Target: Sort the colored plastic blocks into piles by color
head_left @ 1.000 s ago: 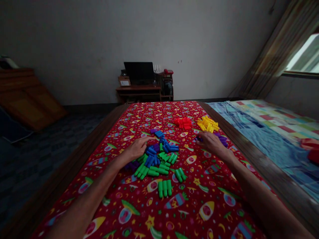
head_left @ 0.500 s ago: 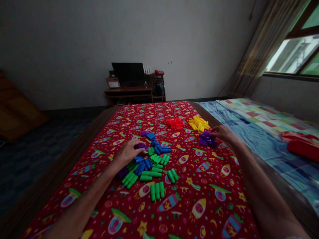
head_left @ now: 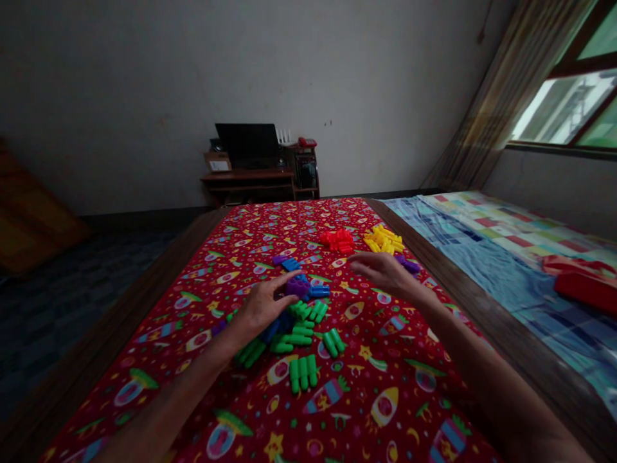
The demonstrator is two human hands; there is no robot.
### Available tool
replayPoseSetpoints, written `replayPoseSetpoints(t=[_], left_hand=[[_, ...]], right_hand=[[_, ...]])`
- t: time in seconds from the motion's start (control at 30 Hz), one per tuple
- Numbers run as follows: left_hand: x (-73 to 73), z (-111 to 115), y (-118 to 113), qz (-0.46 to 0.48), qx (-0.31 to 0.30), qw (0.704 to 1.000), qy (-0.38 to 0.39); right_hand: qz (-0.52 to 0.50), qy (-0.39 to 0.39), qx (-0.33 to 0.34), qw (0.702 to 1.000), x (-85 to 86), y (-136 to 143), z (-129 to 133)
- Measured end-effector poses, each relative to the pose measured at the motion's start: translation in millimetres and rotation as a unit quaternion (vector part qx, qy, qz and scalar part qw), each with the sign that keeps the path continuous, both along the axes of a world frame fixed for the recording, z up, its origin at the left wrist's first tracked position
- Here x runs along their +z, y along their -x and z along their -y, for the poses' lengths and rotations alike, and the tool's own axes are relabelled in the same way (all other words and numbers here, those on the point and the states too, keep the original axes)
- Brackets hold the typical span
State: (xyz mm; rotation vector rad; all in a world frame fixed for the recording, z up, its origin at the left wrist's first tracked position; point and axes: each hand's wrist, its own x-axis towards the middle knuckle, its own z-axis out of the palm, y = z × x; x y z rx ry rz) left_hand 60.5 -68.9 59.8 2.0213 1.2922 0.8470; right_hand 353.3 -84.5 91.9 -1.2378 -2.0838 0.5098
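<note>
My left hand [head_left: 263,308] is closed on a purple plastic block [head_left: 297,288], held between thumb and fingers just above the mixed pile. Beneath and around it lie blue blocks [head_left: 319,291] and green blocks [head_left: 296,337], partly covered by the hand. A purple block [head_left: 278,260] lies at the pile's far edge beside a flat blue piece. My right hand [head_left: 383,271] hovers over the cloth with fingers stretched out and nothing visible in them. Behind its wrist, the purple group [head_left: 409,264] is partly hidden.
Red blocks [head_left: 337,240] and yellow blocks [head_left: 383,239] sit in separate heaps farther back on the red patterned cloth [head_left: 357,405]. A bed [head_left: 482,257] adjoins the table's right side. A desk [head_left: 248,175] with a monitor stands by the far wall.
My right hand has left the purple group and moved left toward the middle. My left hand has shifted right, carrying the purple block from the pile's left part.
</note>
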Motion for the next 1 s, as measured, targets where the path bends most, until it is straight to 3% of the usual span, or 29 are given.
replayPoseSetpoints(t=[0.07,0.17,0.27,0.4,0.53,0.63,0.8,1.0], left_hand=[[-2.7,11.7,-10.8,-0.016,-0.012,1.000,-0.005],[-6.4,23.9,-20.8,-0.027,-0.024,0.999,-0.012],[-5.9,25.2,-21.5,-0.035,-0.048,0.998,-0.035],[0.2,9.3,-5.6,-0.072,-0.037,0.991,-0.109],[0.4,-19.4,24.6,-0.119,0.021,0.978,-0.168],[-5.3,-38.7,46.7,-0.128,0.053,0.977,-0.162],[-19.1,-59.1,64.1,-0.127,0.068,0.979,-0.144],[-31.1,-100.7,41.1,-0.152,0.018,0.979,-0.135]], right_hand=[[-0.006,0.016,0.115,0.993,-9.4,35.6,15.2],[0.033,-0.014,0.144,0.989,-21.1,62.2,27.5],[0.051,-0.032,0.091,0.994,-17.7,51.5,19.8],[0.130,0.007,-0.016,0.991,2.1,-5.7,-7.6],[0.247,0.072,-0.153,0.954,6.3,-73.1,-27.2],[0.291,0.124,-0.203,0.927,-2.5,-103.9,-32.3],[0.303,0.094,-0.291,0.903,-4.6,-107.7,-29.9],[0.233,-0.004,-0.300,0.925,21.5,-86.0,-11.3]])
